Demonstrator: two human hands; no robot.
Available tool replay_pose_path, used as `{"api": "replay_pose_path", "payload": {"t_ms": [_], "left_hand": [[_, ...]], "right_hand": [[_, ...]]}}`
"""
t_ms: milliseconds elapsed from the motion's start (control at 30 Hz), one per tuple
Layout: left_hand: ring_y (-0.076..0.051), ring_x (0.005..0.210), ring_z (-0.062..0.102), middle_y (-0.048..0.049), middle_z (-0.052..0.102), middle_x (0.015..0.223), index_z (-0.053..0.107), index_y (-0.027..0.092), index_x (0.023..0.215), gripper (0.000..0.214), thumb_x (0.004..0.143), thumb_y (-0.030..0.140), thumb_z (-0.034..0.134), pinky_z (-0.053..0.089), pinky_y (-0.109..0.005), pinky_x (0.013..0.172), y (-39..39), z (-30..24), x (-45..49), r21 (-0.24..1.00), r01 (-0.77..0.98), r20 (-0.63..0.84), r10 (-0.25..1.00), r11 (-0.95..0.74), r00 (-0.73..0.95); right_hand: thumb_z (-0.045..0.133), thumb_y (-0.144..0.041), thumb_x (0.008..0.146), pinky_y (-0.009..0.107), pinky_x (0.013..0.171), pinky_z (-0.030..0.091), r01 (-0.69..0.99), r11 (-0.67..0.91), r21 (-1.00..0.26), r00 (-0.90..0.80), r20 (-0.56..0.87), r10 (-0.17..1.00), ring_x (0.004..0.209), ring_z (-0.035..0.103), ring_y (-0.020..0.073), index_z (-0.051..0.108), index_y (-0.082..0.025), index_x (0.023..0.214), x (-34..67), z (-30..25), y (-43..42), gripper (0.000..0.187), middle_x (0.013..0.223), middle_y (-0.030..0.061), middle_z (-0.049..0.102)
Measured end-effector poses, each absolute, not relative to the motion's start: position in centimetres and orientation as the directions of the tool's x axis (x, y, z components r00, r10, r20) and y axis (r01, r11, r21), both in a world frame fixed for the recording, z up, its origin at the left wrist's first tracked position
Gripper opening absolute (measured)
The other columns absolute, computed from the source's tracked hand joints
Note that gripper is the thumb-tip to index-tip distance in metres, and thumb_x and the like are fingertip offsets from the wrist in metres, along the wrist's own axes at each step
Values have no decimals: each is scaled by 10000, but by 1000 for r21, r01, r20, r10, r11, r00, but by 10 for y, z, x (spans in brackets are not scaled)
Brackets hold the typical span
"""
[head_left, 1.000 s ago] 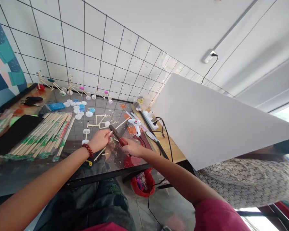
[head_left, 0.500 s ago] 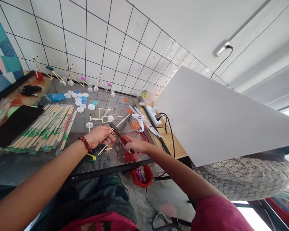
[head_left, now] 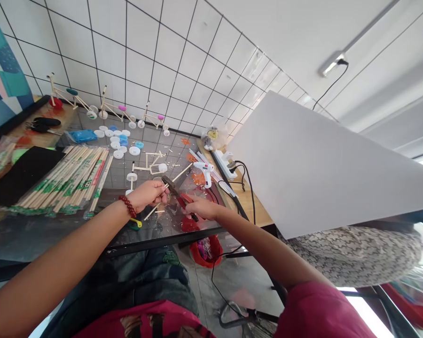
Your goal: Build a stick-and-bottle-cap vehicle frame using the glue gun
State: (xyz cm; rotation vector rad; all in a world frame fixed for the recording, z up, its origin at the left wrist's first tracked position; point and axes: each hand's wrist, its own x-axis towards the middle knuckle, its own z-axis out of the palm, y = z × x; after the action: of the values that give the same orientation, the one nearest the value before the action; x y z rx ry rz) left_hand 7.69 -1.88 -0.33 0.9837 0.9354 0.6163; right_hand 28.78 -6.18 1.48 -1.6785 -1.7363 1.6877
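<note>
Pale wooden chopsticks (head_left: 74,173) in green-printed wrappers (head_left: 44,202) lie left of the left hand (head_left: 148,194), which (dark-red beaded bracelet (head_left: 128,207) at its wrist) pinches a pale wooden stick (head_left: 166,186). The stick's end is at the dark metal head of red-handled pliers (head_left: 174,189) gripped in the right hand (head_left: 202,207); beyond that hand sits a white glue gun (head_left: 206,172).

Red-handled pliers (head_left: 176,191) slant from the right grip (head_left: 202,208), their dark metal head pointing away and leftward, just beside the left grip (head_left: 148,193). A slim, pale wooden stick (head_left: 166,186), mostly hidden within the left grip, pokes out at the pliers' head.
</note>
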Motion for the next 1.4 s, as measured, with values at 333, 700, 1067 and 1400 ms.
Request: {"api": "replay_pose_path", "payload": {"t_ms": [333, 700, 1067, 1400], "left_hand": [[-97, 502, 632, -94, 728, 672, 667, 90, 800, 178, 949, 88, 570, 538, -183, 516, -17, 3, 73, 815, -70, -452, 707, 575, 543], [-106, 508, 644, -82, 719, 640, 661, 99, 762, 162, 921, 121, 643, 543, -189, 519, -22, -1, 82, 845, -56, -438, 748, 532, 499], [-27, 382, 363, -21, 642, 551, 638, 103, 738, 258, 957, 66, 507, 234, -132, 400, -26, 0, 86, 917, -29, -343, 823, 398, 452], [-79, 448, 525, -37, 675, 587, 638, 125, 761, 172, 925, 172, 618, 394, -185, 464, -22, -4, 81, 898, 29, -400, 785, 440, 473]], "right_hand": [[616, -206, 542, 245, 605, 342, 429, -320, -845, -400, -495, 771, 673, 471, 125, 553, -199, 756, 295, 11, -64, 223, 722, -32, 556], [631, -217, 540, 255, 636, 349, 394, -355, -848, -402, -507, 763, 687, 492, 132, 604, -187, 753, 297, 13, -67, 217, 740, -21, 582], [616, -224, 529, 266, 676, 395, 349, -382, -856, -433, -509, 744, 742, 584, 154, 603, -189, 811, 298, 16, -68, 284, 835, 9, 636], [549, -236, 548, 270, 610, 379, 527, -280, -803, -338, -500, 797, 649, 517, 146, 503, -210, 730, 288, 17, -67, 190, 671, -31, 563]]}}
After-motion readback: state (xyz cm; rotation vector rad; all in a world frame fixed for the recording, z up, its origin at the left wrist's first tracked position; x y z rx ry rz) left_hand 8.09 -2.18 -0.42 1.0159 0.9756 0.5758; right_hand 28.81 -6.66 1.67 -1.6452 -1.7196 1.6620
